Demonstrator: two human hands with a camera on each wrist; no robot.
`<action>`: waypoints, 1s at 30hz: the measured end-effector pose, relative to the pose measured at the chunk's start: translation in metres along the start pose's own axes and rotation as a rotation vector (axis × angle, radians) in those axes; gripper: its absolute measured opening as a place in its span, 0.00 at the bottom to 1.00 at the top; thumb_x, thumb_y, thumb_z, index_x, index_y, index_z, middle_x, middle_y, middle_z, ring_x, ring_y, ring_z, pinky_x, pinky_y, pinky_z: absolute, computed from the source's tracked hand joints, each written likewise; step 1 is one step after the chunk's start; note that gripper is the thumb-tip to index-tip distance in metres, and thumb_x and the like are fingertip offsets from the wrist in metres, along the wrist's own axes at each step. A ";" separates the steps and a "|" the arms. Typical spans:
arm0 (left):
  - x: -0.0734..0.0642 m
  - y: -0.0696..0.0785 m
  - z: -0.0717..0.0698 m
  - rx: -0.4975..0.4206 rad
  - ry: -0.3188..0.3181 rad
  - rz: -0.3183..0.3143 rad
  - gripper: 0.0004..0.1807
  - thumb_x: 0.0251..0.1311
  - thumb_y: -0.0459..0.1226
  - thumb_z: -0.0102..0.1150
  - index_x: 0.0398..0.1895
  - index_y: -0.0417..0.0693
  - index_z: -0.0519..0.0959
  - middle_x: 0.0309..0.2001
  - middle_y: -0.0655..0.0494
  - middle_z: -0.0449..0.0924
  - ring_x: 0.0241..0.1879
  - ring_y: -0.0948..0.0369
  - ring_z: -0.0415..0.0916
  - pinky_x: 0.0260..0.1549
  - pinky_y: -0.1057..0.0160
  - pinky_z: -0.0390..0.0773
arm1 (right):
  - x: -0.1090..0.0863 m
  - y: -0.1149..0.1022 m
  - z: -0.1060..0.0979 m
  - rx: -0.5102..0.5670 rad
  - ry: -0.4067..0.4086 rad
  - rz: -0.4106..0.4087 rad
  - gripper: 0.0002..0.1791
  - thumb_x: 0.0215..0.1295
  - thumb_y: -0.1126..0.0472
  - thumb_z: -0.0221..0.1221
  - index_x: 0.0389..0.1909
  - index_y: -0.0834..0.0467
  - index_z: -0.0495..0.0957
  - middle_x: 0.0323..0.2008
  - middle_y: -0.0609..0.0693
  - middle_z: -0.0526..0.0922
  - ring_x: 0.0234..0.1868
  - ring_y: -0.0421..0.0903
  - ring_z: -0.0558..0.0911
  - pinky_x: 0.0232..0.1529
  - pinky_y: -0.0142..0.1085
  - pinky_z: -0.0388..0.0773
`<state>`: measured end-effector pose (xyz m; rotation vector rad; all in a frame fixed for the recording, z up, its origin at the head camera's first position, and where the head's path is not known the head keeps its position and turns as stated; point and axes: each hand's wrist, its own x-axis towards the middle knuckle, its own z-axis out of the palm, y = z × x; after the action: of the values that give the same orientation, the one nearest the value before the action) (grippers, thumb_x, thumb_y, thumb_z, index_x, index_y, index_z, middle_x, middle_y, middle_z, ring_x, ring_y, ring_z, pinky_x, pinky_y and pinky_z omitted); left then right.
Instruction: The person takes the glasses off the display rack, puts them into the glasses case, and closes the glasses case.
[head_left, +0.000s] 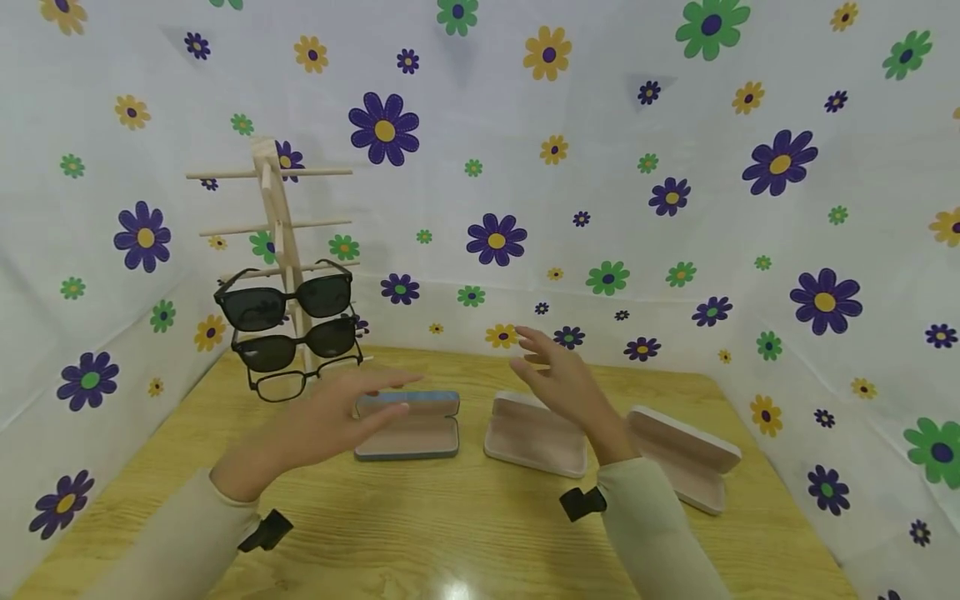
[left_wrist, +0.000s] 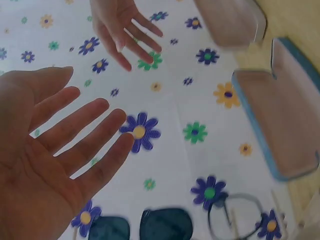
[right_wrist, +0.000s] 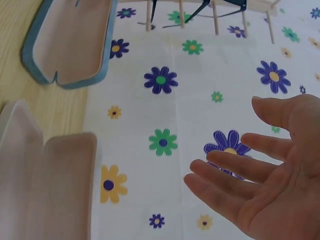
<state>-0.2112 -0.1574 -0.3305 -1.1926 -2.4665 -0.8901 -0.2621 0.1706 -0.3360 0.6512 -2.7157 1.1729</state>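
My left hand (head_left: 330, 417) hovers with straight fingers in front of the open blue glasses case (head_left: 408, 437), holding nothing. Fingers spread, my right hand (head_left: 562, 379) is raised above an open pale glasses case (head_left: 532, 442), also holding nothing. To the left a wooden glasses stand (head_left: 272, 192) bears black sunglasses (head_left: 255, 308), a second pair of sunglasses (head_left: 270, 353) below them, and clear-lensed glasses (head_left: 281, 386) at the bottom, partly near my left hand. Another open pale case (head_left: 682, 454) stands at the right, behind my right forearm. No contents show in the cases.
A wood-grain table (head_left: 420, 533) carries the stand and the cases. White cloth walls (head_left: 450, 192) printed with flowers enclose it at the back and both sides. The upper pegs (head_left: 322, 172) of the stand jut out sideways.
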 end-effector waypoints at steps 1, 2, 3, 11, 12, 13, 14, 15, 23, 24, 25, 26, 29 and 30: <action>-0.003 -0.001 -0.007 0.028 0.024 0.012 0.24 0.68 0.35 0.66 0.67 0.49 0.79 0.63 0.51 0.83 0.61 0.54 0.83 0.53 0.52 0.85 | 0.003 -0.004 0.001 0.013 0.012 -0.009 0.31 0.79 0.50 0.56 0.78 0.54 0.64 0.71 0.64 0.74 0.65 0.63 0.81 0.62 0.55 0.81; -0.005 -0.002 -0.014 0.054 0.046 0.023 0.25 0.66 0.33 0.68 0.66 0.49 0.80 0.62 0.52 0.84 0.59 0.55 0.84 0.52 0.53 0.86 | 0.005 -0.007 0.003 0.023 0.023 -0.020 0.30 0.78 0.51 0.57 0.76 0.54 0.66 0.70 0.63 0.75 0.64 0.62 0.82 0.61 0.54 0.81; -0.008 -0.003 -0.020 0.085 0.072 0.035 0.25 0.64 0.32 0.69 0.65 0.49 0.80 0.61 0.52 0.85 0.58 0.56 0.85 0.51 0.55 0.86 | 0.008 -0.011 0.004 0.036 0.032 -0.031 0.29 0.78 0.52 0.57 0.75 0.55 0.68 0.69 0.63 0.77 0.63 0.61 0.83 0.61 0.53 0.82; -0.025 -0.011 -0.072 0.203 0.229 0.117 0.28 0.51 0.24 0.75 0.57 0.50 0.86 0.46 0.60 0.90 0.38 0.72 0.82 0.41 0.78 0.79 | 0.034 -0.040 0.018 0.112 0.053 -0.082 0.23 0.76 0.56 0.60 0.68 0.56 0.75 0.64 0.60 0.82 0.59 0.57 0.85 0.58 0.49 0.84; -0.027 -0.011 -0.079 0.209 0.240 0.111 0.28 0.50 0.23 0.75 0.56 0.51 0.86 0.45 0.61 0.90 0.39 0.73 0.82 0.41 0.79 0.79 | 0.037 -0.043 0.020 0.119 0.050 -0.085 0.23 0.75 0.55 0.60 0.68 0.56 0.76 0.64 0.60 0.82 0.59 0.57 0.86 0.58 0.49 0.84; -0.030 -0.012 -0.085 0.217 0.254 0.103 0.28 0.49 0.23 0.75 0.55 0.51 0.87 0.43 0.62 0.89 0.37 0.75 0.80 0.40 0.79 0.79 | 0.040 -0.047 0.022 0.127 0.045 -0.086 0.23 0.75 0.55 0.61 0.68 0.56 0.76 0.64 0.59 0.82 0.59 0.56 0.86 0.58 0.48 0.85; -0.032 -0.013 -0.092 0.224 0.264 0.100 0.28 0.49 0.22 0.75 0.54 0.51 0.87 0.43 0.64 0.89 0.37 0.76 0.80 0.39 0.80 0.79 | 0.042 -0.051 0.024 0.134 0.039 -0.088 0.23 0.75 0.55 0.61 0.68 0.56 0.76 0.63 0.59 0.82 0.59 0.56 0.86 0.57 0.48 0.85; -0.035 -0.014 -0.098 0.237 0.281 0.089 0.27 0.48 0.22 0.76 0.53 0.51 0.87 0.43 0.64 0.89 0.37 0.77 0.79 0.39 0.80 0.78 | 0.045 -0.055 0.026 0.138 0.034 -0.092 0.23 0.75 0.55 0.61 0.67 0.56 0.77 0.63 0.58 0.83 0.59 0.56 0.86 0.57 0.48 0.85; -0.054 -0.031 -0.132 0.365 0.370 -0.120 0.23 0.52 0.26 0.76 0.52 0.48 0.88 0.45 0.57 0.85 0.44 0.87 0.69 0.39 0.89 0.71 | 0.065 -0.083 0.038 0.145 0.008 -0.090 0.21 0.74 0.54 0.62 0.65 0.54 0.79 0.60 0.54 0.85 0.56 0.51 0.87 0.55 0.43 0.85; -0.055 -0.034 -0.135 0.385 0.374 -0.153 0.22 0.53 0.27 0.75 0.53 0.47 0.88 0.47 0.54 0.85 0.45 0.89 0.67 0.39 0.90 0.70 | 0.067 -0.087 0.039 0.151 0.004 -0.085 0.21 0.74 0.53 0.62 0.64 0.54 0.80 0.60 0.53 0.86 0.56 0.50 0.87 0.54 0.42 0.85; -0.056 -0.037 -0.137 0.403 0.375 -0.188 0.21 0.54 0.28 0.75 0.53 0.47 0.87 0.49 0.52 0.85 0.45 0.90 0.65 0.37 0.91 0.68 | 0.070 -0.090 0.040 0.158 0.001 -0.082 0.21 0.74 0.53 0.62 0.64 0.54 0.80 0.60 0.53 0.86 0.56 0.50 0.87 0.54 0.42 0.86; -0.058 -0.040 -0.138 0.413 0.376 -0.221 0.20 0.56 0.29 0.74 0.53 0.46 0.87 0.50 0.49 0.85 0.45 0.89 0.64 0.36 0.92 0.66 | 0.073 -0.094 0.041 0.170 -0.005 -0.077 0.21 0.74 0.53 0.62 0.63 0.54 0.80 0.59 0.53 0.86 0.55 0.50 0.87 0.53 0.41 0.86; -0.061 -0.050 -0.141 0.436 0.378 -0.314 0.19 0.60 0.33 0.73 0.55 0.44 0.86 0.53 0.43 0.83 0.45 0.79 0.71 0.32 0.93 0.62 | 0.080 -0.106 0.045 0.193 -0.022 -0.075 0.19 0.74 0.53 0.62 0.62 0.54 0.81 0.58 0.52 0.87 0.55 0.49 0.87 0.53 0.39 0.85; -0.061 -0.052 -0.142 0.429 0.373 -0.353 0.19 0.61 0.34 0.72 0.56 0.43 0.85 0.55 0.40 0.83 0.46 0.72 0.76 0.31 0.93 0.61 | 0.083 -0.109 0.048 0.193 -0.028 -0.082 0.19 0.74 0.53 0.62 0.62 0.54 0.81 0.58 0.52 0.87 0.55 0.49 0.87 0.53 0.39 0.85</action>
<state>-0.2181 -0.3090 -0.2702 -0.4151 -2.4117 -0.5495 -0.2870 0.0419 -0.2741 0.7996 -2.5911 1.4271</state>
